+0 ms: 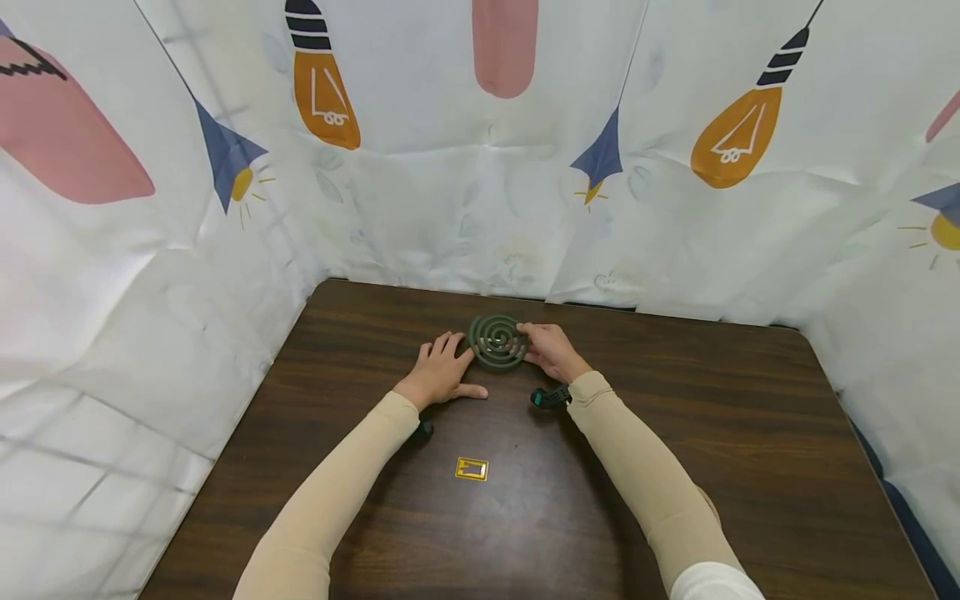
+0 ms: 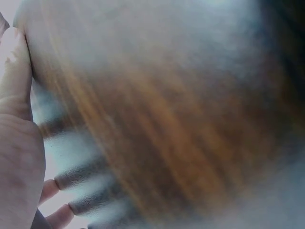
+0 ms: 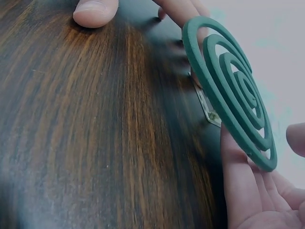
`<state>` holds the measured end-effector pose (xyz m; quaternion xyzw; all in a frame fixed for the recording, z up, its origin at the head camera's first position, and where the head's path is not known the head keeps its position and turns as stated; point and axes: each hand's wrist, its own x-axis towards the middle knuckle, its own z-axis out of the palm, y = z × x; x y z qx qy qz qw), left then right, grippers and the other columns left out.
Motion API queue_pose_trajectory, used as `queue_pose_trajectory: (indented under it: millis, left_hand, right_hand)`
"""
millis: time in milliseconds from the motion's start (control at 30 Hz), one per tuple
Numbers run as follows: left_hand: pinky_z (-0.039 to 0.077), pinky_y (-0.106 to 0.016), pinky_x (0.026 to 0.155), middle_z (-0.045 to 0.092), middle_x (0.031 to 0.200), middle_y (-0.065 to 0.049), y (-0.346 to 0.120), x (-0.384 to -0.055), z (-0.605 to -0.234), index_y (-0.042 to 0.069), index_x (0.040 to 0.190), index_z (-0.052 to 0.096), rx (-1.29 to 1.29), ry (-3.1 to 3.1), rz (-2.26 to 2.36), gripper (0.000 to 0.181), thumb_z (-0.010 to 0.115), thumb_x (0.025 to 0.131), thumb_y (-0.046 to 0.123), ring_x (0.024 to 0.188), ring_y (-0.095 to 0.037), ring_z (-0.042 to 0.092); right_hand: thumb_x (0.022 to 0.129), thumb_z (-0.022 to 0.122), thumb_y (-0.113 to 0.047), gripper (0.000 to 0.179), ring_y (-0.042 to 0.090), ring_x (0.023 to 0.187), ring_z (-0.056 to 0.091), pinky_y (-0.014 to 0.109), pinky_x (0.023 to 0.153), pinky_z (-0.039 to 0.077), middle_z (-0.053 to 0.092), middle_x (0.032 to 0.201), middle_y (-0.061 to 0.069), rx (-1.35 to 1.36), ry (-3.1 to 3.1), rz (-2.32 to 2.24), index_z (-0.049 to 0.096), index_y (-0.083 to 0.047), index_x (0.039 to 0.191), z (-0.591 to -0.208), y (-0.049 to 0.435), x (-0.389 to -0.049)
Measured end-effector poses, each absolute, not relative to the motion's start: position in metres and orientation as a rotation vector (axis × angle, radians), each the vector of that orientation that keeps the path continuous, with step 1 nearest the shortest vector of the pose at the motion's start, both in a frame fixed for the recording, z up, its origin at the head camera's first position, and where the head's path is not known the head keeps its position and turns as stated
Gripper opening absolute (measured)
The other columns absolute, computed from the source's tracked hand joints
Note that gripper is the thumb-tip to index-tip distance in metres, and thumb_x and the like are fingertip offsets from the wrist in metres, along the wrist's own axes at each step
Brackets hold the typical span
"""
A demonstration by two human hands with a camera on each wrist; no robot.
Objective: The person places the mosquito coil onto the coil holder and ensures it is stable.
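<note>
A green mosquito coil (image 1: pixel 497 363) is at the far middle of the brown table, and my right hand (image 1: pixel 553 350) holds its right edge. The right wrist view shows the coil (image 3: pixel 209 90) tilted, its lower edge against the right hand's fingers (image 3: pixel 239 176). Spread out at the coil's left is my left hand (image 1: pixel 442 371), thumb apart and fingertips right at the coil's rim. Behind the coil, a small flat piece with a pale edge (image 3: pixel 209 113) lies on the table, partly hidden. The left wrist view holds the side of the left hand (image 2: pixel 19 157) and blurred tabletop.
Nearer the front of the dark wood table (image 1: pixel 750 450) lies a small yellow-edged rectangular piece (image 1: pixel 472 469). White printed sheeting (image 1: pixel 450 217) hangs along the back and both sides. Dark wrist devices sit at both wrists, the right one (image 1: pixel 551 397) showing plainly.
</note>
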<state>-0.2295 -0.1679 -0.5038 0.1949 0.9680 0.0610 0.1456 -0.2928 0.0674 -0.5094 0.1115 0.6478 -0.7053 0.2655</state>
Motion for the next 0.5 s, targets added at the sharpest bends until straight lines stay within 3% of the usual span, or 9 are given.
queue_pose_trajectory:
  millis: [100,200,333,500]
  left_hand:
    - [0.026,-0.064,0.123,0.019,0.171,-0.019,-0.167,-0.229,-0.503,0.024,0.164,0.032,0.556,2.782,0.178,0.091,0.054,0.092,0.076,0.160,-0.044,0.015]
    - [0.026,-0.065,0.122,0.019,0.171,-0.020,-0.167,-0.228,-0.503,0.023,0.164,0.032,0.557,2.777,0.181,0.092,0.054,0.092,0.075,0.160,-0.044,0.016]
    - [0.026,-0.065,0.122,0.018,0.171,-0.020,-0.167,-0.227,-0.502,0.023,0.164,0.032,0.554,2.773,0.183,0.092,0.055,0.092,0.075,0.160,-0.044,0.016]
    - [0.026,-0.065,0.122,0.019,0.171,-0.020,-0.168,-0.226,-0.502,0.023,0.164,0.032,0.549,2.782,0.193,0.091,0.055,0.093,0.075,0.160,-0.044,0.017]
  right_hand:
    - [0.110,0.049,-0.027,0.049,0.012,0.100,0.068,0.028,0.093,0.059,0.060,0.132,0.012,0.303,1.752,-1.900,0.048,-0.005,0.153,-0.508,0.071,-0.290]
    - [0.110,0.050,-0.028,0.051,0.013,0.098,0.069,0.028,0.092,0.060,0.061,0.131,0.015,0.309,1.749,-1.900,0.046,-0.003,0.154,-0.506,0.074,-0.287]
    - [0.110,0.051,-0.031,0.058,0.022,0.114,0.068,0.036,0.105,0.057,0.050,0.150,0.024,0.302,1.741,-1.875,0.039,0.000,0.157,-0.504,0.078,-0.284]
    - [0.110,0.051,-0.032,0.058,0.036,0.133,0.061,0.040,0.111,0.052,0.048,0.152,0.027,0.271,1.724,-1.867,0.040,0.003,0.155,-0.501,0.085,-0.281]
